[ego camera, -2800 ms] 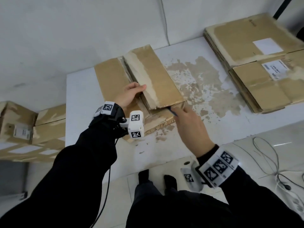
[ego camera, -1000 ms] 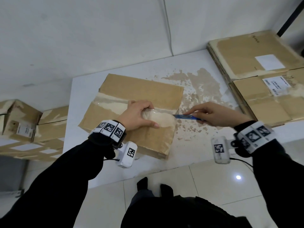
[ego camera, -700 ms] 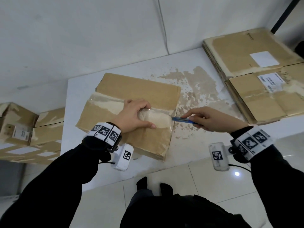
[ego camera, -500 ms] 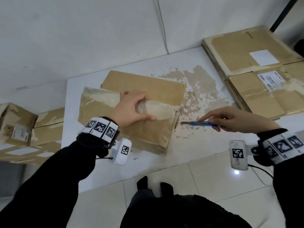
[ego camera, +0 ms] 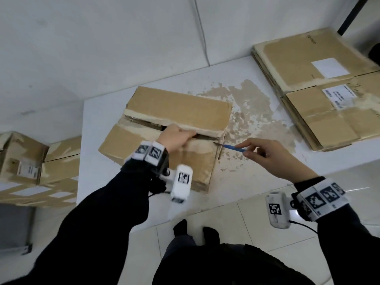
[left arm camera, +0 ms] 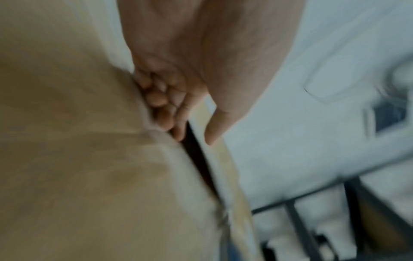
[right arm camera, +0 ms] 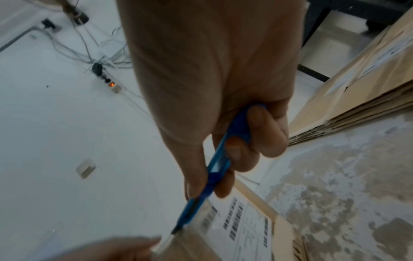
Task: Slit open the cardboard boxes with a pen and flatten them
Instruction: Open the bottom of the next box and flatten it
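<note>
At box (ego camera: 168,128) seam: left hand (ego camera: 174,137) gripping flap.

Matt brown cardboard box (ego camera: 176,112) with glossy clear tape; translucent blue plastic pen (right arm camera: 214,169); white table (ego camera: 242,182) paint flaked rough; floor tiles (ego camera: 236,221) glossy.

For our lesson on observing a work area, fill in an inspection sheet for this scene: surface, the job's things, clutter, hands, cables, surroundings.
Surface: white table, top coating flaked off in brown patches.
Job's things: cardboard box on the table, centre seam parted; blue pen, tip at the box's right end.
Clutter: flattened boxes stacked at the table's right.
Hands: left hand, fingers hooked into the seam; right hand holds the pen.
Cables: power strip and loose cables on the floor.
Surroundings: taped boxes on the left; white wall.
</note>
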Tool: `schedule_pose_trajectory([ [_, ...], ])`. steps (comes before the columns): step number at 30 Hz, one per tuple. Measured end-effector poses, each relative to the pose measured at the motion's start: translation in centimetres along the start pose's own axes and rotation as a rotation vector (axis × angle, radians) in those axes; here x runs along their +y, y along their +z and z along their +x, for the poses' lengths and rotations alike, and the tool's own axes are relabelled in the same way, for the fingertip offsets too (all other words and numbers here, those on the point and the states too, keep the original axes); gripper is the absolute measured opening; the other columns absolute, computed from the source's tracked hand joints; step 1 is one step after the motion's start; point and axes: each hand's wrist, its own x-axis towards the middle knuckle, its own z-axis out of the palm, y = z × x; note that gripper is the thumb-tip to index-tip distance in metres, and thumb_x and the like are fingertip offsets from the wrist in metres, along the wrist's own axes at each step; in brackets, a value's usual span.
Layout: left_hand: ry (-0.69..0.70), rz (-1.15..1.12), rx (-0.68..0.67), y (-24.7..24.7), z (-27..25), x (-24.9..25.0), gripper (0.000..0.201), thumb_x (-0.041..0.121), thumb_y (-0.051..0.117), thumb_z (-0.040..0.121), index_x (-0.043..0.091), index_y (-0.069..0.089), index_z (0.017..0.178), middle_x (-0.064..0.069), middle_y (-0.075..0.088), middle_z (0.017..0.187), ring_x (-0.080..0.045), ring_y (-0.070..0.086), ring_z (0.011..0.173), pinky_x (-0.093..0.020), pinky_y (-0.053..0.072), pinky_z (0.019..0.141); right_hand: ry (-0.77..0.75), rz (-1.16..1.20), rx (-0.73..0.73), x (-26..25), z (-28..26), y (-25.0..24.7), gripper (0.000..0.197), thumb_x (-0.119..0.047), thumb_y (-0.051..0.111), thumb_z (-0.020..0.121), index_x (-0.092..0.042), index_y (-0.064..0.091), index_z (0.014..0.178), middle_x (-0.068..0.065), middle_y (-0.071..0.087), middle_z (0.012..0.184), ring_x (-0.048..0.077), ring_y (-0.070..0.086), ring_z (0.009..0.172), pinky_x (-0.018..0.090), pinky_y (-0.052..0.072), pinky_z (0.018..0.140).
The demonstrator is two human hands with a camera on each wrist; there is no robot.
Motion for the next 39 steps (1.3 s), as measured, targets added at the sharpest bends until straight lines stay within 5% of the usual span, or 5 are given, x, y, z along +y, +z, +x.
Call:
schedule_pose_trajectory([
  [7,-0.228,-0.726,0.062,-0.1,0.8,1.0,0.014,0.023,0.065,0.089,0.009,0.063,0.092,0.003,0.065,0.061,0.0,0.049,0.033,-0.012,0.036,0.034,-0.095,-0.109,0.012,-0.1,0.4,0.4,0.022,-0.019,0.058,0.092,-0.038,0.061,0.102,-0.008,0.059,0.08,0.004,0.047,0.06,0.015,0.036,0.055],
  [18,0.017,-0.663,0.304,3.0,0.9,-0.1,0.029,0.019,0.062,0.092,0.012,0.061,0.064,0.0,0.051,0.057,-0.01,0.043,0.053,-0.019,0.038,0.06,-0.125,-0.614,0.372,-1.1,1.2,2.0,0.016,-0.014,0.064,0.087,-0.017,0.068,0.102,0.0,0.053,0.075,0.019,0.045,0.047,0.022,0.028,0.036],
  [24,0.058,-0.666,0.323,2.7,0.4,0.3,0.028,0.02,0.06,0.093,0.013,0.062,0.067,0.0,0.059,0.065,-0.011,0.052,0.061,-0.017,0.047,0.067,0.28,-0.244,0.572,5.3,-1.0,-0.4,0.02,-0.007,0.052,0.093,-0.007,0.052,0.113,0.011,0.06,0.098,0.025,0.055,0.078,0.03,0.045,0.064],
  [33,0.204,0.594,0.127,-1.3,-1.6,-0.2,0.034,0.041,0.034,0.099,0.026,0.061,0.114,0.004,0.064,0.114,-0.018,0.053,0.115,-0.047,0.011,0.116,0.409,-0.303,0.336,12.5,0.8,6.3,0.033,0.003,0.054,0.086,0.003,0.055,0.119,0.027,0.05,0.116,0.043,0.047,0.103,0.046,0.04,0.085],
  [39,0.416,0.619,0.234,-6.1,-4.8,2.5,0.027,0.028,0.044,0.098,0.019,0.053,0.075,0.008,0.05,0.066,-0.019,0.05,0.07,-0.03,0.037,0.072,-0.17,-0.078,0.514,3.4,1.2,5.4,0.032,-0.027,0.045,0.095,-0.004,0.063,0.108,0.008,0.057,0.112,0.022,0.048,0.111,0.028,0.037,0.093],
])
